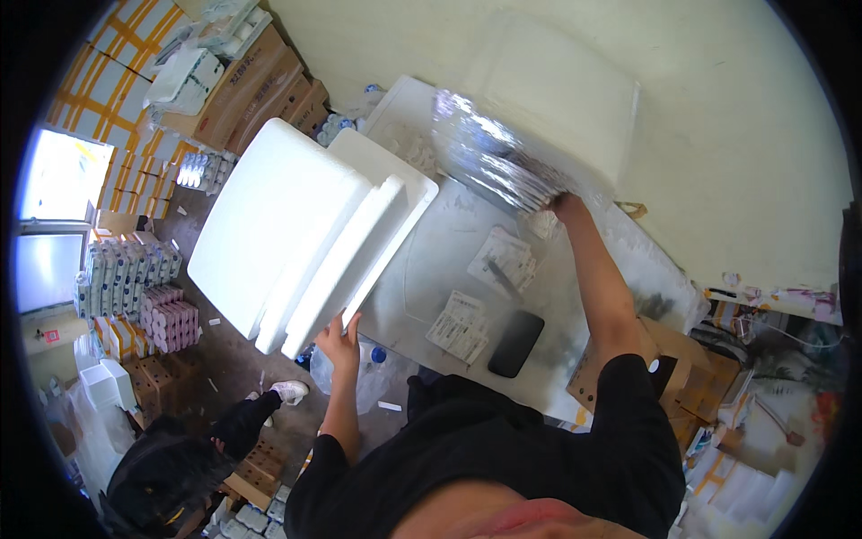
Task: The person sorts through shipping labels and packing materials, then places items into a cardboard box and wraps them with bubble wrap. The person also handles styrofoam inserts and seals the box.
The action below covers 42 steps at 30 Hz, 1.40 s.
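Observation:
My left hand [340, 340] is at the lower edge of several white foam box lids [289, 229], stacked and tilted at the table's left side; its fingers touch the lowest one. My right hand [560, 202] grips the near edge of a bundle of silvery foil bags [502, 155] at the table's far side, its fingers partly hidden. Between my arms, printed paper slips [459, 327], a grey marker-like object [504, 279] and a black phone [516, 343] lie on the table [431, 249].
Cardboard boxes [236, 94] and shrink-wrapped packs [128, 269] stand at the left. Another person [168, 465] in dark clothes is at the lower left. An open carton [673, 364] stands by the table's right end. A wall [727, 135] rises behind the table.

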Tool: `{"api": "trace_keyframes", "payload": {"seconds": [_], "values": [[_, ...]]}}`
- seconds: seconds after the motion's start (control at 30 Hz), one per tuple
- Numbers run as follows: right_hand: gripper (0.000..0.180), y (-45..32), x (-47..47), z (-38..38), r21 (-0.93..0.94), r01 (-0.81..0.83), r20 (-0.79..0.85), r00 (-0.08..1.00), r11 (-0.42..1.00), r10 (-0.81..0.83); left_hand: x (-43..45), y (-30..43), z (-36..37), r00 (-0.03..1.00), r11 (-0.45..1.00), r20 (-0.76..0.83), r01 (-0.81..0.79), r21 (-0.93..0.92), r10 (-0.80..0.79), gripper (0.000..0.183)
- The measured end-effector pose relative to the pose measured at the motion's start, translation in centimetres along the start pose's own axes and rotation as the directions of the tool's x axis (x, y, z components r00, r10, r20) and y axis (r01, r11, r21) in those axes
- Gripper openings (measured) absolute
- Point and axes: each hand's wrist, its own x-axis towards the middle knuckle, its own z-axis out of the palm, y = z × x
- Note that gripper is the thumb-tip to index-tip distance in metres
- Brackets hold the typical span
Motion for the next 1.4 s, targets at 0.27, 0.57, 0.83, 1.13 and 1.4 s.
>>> {"api": "trace_keyframes", "payload": {"seconds": [0.27,0.57,0.83,1.13,1.4], "values": [[0.062,0.2,3.6,7.1,-0.063,0.037,0.053,0.998,0.997,-0.033,1.1,0.9,0.3,0.998,0.998,-0.005,-0.064,-0.012,0.064,0.036],[0.079,-1.9,0.6,9.2,-0.011,-0.021,-0.017,1.0,1.0,0.02,0.7,-0.6,-4.0,0.99,0.993,-0.078,-0.114,0.023,0.115,0.027],[0.09,-4.7,-1.5,9.1,0.011,-0.092,-0.034,0.995,0.996,0.092,24.6,12.8,-22.4,0.584,0.634,-0.647,-0.748,-0.196,0.49,0.038],[0.092,-3.1,0.6,9.8,0.336,-0.083,-0.075,0.991,0.938,0.114,43.6,31.8,-1.3,0.717,0.912,0.65,-0.4,0.088,0.252,0.081],[0.031,-2.2,1.8,7.9,-0.475,0.073,-0.202,0.961,0.877,-0.189,45.6,30.3,8.7,0.471,0.975,0.881,-0.177,0.131,-0.033,0.106]]}}
